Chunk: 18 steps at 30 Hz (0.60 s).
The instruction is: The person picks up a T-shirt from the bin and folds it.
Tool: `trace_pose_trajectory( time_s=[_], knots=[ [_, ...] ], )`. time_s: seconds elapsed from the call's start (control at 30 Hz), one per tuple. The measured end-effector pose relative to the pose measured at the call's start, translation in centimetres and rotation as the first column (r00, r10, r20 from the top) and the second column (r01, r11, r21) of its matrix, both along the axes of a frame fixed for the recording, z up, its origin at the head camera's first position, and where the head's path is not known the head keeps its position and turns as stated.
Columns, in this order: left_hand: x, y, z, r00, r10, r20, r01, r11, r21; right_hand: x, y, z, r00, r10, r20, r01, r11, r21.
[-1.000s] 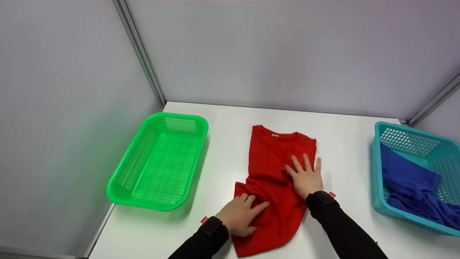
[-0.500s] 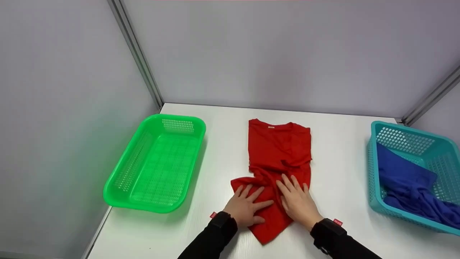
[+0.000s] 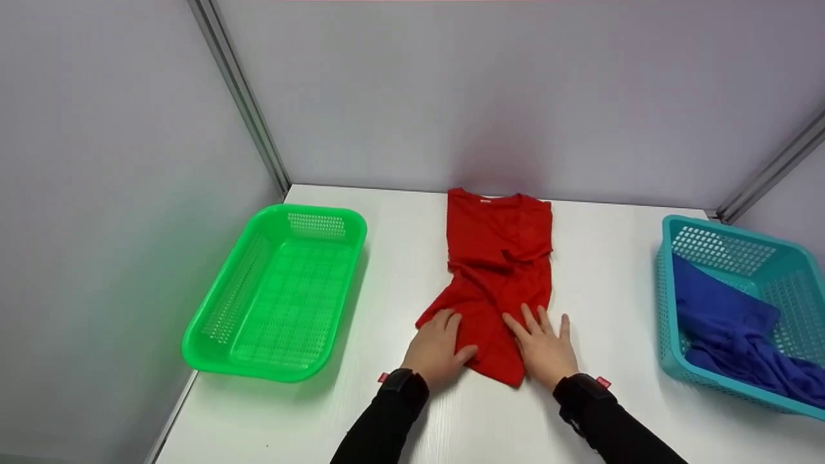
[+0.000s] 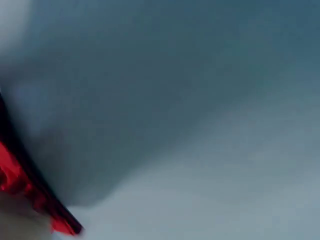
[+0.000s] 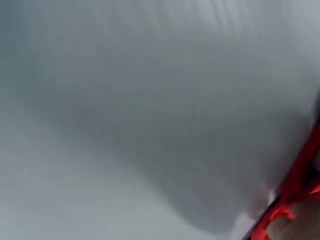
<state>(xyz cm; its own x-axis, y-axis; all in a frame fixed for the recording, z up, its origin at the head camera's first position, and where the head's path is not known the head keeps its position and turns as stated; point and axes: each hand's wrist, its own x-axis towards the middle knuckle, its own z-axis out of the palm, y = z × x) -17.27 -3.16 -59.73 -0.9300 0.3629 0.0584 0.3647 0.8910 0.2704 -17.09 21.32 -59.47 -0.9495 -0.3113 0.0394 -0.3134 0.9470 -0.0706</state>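
Note:
A red T-shirt lies on the white table with its collar at the back by the wall. Its sides are folded in, and the lower part is wrinkled and flares to the left. My left hand rests on its lower left edge, fingers forward and thumb toward the middle. At the lower right edge, my right hand touches the cloth with spread, fairly straight fingers. Red cloth shows at the left wrist view's lower left corner. A strip of red cloth crosses the right wrist view's lower right corner; both wrist views are blurred.
A green plastic basket with nothing in it stands on the left of the table. On the right stands a teal basket holding blue cloth. Grey-white walls enclose the back and sides.
The red T-shirt has slid away toward the back wall. My right hand has drawn back from its upper part to the lower edge, and my left hand has shifted slightly forward.

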Motion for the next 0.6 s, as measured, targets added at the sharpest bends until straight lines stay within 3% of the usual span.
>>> trace_pose_trajectory(
  time_s=[0.13, 0.27, 0.33, 0.4, 0.5, 0.6],
  knots=[
    [0.3, -2.2, 0.3, 0.996, -0.055, -0.07, 0.051, 0.997, -0.061, 0.3, 0.3, 0.5, 0.999, -0.017, -0.035, 0.016, 1.0, -0.014],
    [1.1, -3.7, -0.1, 0.974, -0.153, -0.168, 0.128, 0.98, -0.151, 2.0, 0.2, 0.2, 0.976, 0.137, -0.167, -0.148, 0.988, -0.054],
    [1.5, -4.2, -0.2, 0.951, -0.219, -0.217, 0.176, 0.964, -0.202, 3.0, 0.2, 0.1, 0.951, 0.237, -0.198, -0.246, 0.969, -0.023],
    [1.9, -4.5, -0.2, 0.924, -0.279, -0.261, 0.212, 0.943, -0.258, 3.9, 0.4, 0.1, 0.936, 0.306, -0.172, -0.308, 0.951, 0.018],
    [2.3, -4.6, 0.0, 0.879, -0.362, -0.31, 0.249, 0.903, -0.35, 4.9, 1.0, 0.1, 0.927, 0.361, -0.099, -0.358, 0.933, 0.047],
    [2.8, -4.3, 0.3, 0.849, -0.414, -0.329, 0.27, 0.875, -0.403, 5.4, 2.0, 0.2, 0.902, 0.418, -0.108, -0.415, 0.908, 0.055]
  ],
)
